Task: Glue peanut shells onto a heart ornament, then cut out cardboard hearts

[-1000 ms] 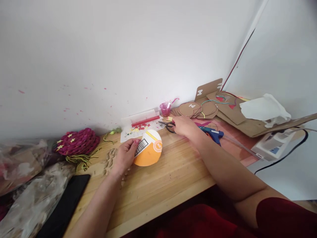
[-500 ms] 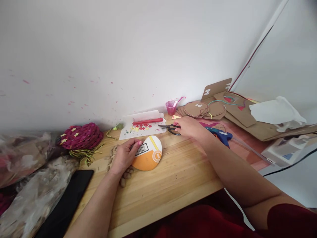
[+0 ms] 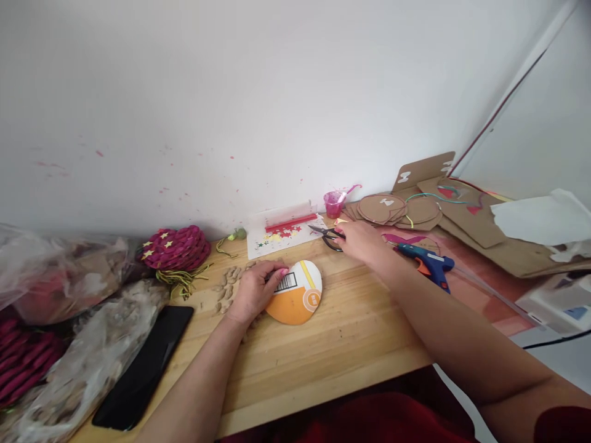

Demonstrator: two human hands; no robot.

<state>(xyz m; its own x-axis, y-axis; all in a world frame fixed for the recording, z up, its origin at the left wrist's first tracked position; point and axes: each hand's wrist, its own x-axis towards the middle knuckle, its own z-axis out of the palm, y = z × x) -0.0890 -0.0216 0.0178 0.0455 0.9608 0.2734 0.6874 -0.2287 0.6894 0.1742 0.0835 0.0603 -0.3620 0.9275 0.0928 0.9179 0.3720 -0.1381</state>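
My left hand (image 3: 255,293) rests on the left edge of a round orange and white card disc (image 3: 298,299) with a barcode, fingers curled over its rim, holding it flat on the wooden table (image 3: 323,351). My right hand (image 3: 362,242) reaches to the back of the table and closes on the handles of black scissors (image 3: 329,235), whose blades point left toward a white sheet with coloured stars (image 3: 281,236). A blue glue gun (image 3: 427,263) lies just right of my right forearm.
A small pink cup (image 3: 333,203) and stacked cardboard discs (image 3: 392,209) stand at the back. A magenta woven piece (image 3: 175,247) and clear plastic bags (image 3: 60,277) fill the left. A black phone (image 3: 144,367) lies at the front left. Small cardboard bits (image 3: 227,284) are scattered by my left hand.
The view has swung left, so everything sits further right in the picture. My right hand stays on the scissors and my left hand stays on the disc.
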